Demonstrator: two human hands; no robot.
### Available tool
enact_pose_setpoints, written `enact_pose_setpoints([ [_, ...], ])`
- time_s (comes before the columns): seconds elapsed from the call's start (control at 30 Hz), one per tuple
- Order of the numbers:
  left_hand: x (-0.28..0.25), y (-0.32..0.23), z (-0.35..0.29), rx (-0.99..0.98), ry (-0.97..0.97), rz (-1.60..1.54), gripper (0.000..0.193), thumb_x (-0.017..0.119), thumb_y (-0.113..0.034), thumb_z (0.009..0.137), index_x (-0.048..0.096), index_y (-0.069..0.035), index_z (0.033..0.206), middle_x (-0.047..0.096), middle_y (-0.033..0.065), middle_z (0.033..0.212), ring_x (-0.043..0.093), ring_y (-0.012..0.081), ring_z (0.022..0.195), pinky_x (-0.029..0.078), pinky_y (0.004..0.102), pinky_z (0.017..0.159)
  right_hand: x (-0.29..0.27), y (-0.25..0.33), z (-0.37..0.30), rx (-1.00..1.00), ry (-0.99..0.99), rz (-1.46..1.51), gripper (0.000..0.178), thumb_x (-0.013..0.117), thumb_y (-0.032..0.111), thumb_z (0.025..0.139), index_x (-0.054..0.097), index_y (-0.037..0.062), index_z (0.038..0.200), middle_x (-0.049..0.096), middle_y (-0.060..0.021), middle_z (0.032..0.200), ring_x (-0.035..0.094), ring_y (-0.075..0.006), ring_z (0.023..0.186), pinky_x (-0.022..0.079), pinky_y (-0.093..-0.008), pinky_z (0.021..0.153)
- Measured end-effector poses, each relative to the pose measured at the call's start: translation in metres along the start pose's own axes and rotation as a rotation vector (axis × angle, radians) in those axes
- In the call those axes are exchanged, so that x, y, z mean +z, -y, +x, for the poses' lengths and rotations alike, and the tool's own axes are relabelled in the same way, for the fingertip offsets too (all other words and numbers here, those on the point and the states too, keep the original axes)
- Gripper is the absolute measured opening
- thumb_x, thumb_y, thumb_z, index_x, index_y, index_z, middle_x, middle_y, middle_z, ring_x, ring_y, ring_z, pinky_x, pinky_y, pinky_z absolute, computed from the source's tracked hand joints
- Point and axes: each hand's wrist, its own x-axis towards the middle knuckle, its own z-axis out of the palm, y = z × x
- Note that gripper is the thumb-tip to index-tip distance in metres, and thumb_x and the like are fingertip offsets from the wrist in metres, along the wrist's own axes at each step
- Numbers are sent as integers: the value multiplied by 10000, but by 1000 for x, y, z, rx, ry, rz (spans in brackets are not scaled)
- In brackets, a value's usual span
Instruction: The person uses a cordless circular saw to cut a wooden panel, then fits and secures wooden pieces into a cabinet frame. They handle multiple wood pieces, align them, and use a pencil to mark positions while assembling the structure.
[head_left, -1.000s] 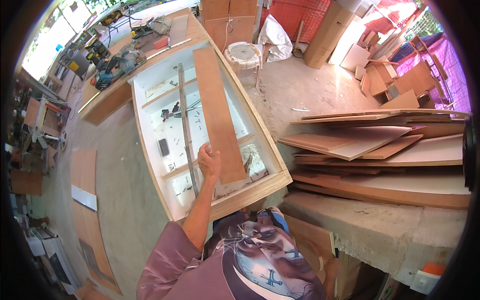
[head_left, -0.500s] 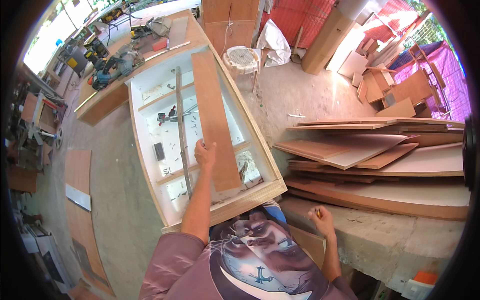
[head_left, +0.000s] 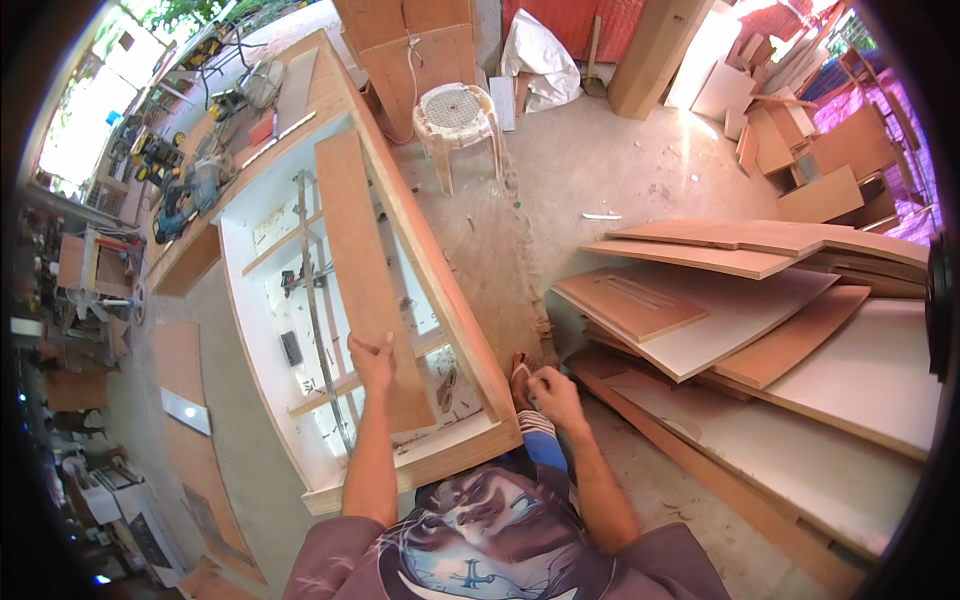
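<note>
A long brown wooden board [head_left: 362, 270] lies lengthwise across a white-lined wooden frame [head_left: 505, 432] that has crosspieces inside. My left hand [head_left: 373, 362] is closed on the board's left edge, near its closer end. To the right of the frame's near corner, my right hand [head_left: 556, 397] is raised with curled fingers pressed together; what they hold is hidden. A thin, worn metal-looking strip [head_left: 318, 310] runs along the frame just left of the board. Inside the frame lie a dark clamp-like tool [head_left: 290, 281], a small black block [head_left: 290, 347] and scattered bits.
Several sheets of board [head_left: 700, 300] are stacked unevenly at my right. A white stool [head_left: 452, 115] stands beyond the frame. Power tools [head_left: 195, 190] rest on the bench [head_left: 185, 262] at the far left. Long panels [head_left: 190, 440] lie on the floor at left.
The view has turned, so the frame and board sit further left. My right hand has come up and inward toward the frame's near corner; the small yellow item seen in it no longer shows.
</note>
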Motion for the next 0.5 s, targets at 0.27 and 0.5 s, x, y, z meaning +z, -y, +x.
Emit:
enact_pose_setpoints([
  [0.27,-8,-10,0,-152,125,64,1014,838,-331,937,193,31,1632,434,249,1574,464,342,1443,394,440,1196,0,-11,60,251,325,104,291,674,274,984,734,22,1117,774,-174,903,778,-302,865,588,-391,796],
  [0.5,-10,-22,-2,-235,180,54,1049,808,-354,970,110,28,1654,391,249,1603,429,344,1468,388,448,1205,-22,-81,77,293,193,119,231,642,182,1026,727,-4,1133,752,-97,792,683,-146,622,545,-318,603],
])
